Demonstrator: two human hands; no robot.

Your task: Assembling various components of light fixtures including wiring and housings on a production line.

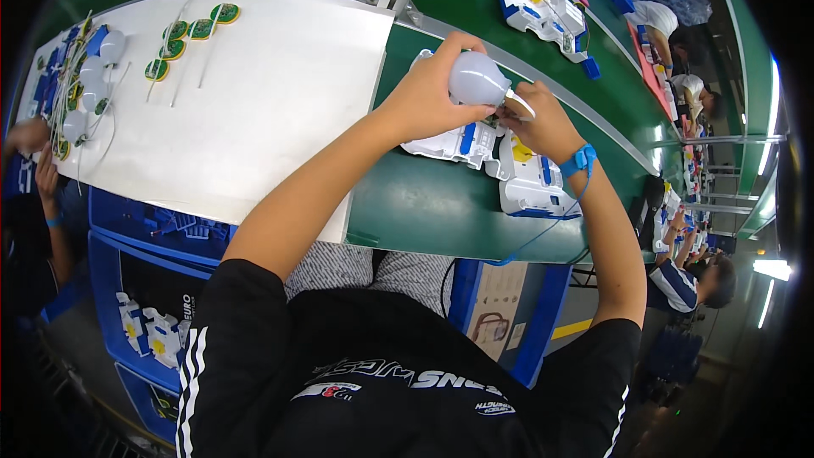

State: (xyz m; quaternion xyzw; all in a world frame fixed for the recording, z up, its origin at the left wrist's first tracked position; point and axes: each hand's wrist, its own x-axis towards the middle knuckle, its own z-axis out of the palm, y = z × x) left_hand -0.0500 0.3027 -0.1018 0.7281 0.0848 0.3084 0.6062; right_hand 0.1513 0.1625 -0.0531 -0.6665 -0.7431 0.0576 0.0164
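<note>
My left hand (431, 95) is closed around a smooth, pale translucent bulb-shaped cover (476, 78), thumb below and fingers over its top. At its right end, my right hand (547, 125) has its fingers bent together by a curved white strip (520, 105); what they pinch is hidden. Under both hands lies a white plastic housing with blue and yellow parts, its left section (449, 146) and its right section (536, 185) showing. A blue band (579, 160) with a thin cord circles my right wrist.
Several round green circuit boards (173, 49) with wires lie on the white sheet (263, 119). More pale covers (91, 72) and wires are heaped at far left, near another person's hand (47, 171). Another housing (543, 8) stands beyond the metal rail. Blue bins (106, 288) sit below the table.
</note>
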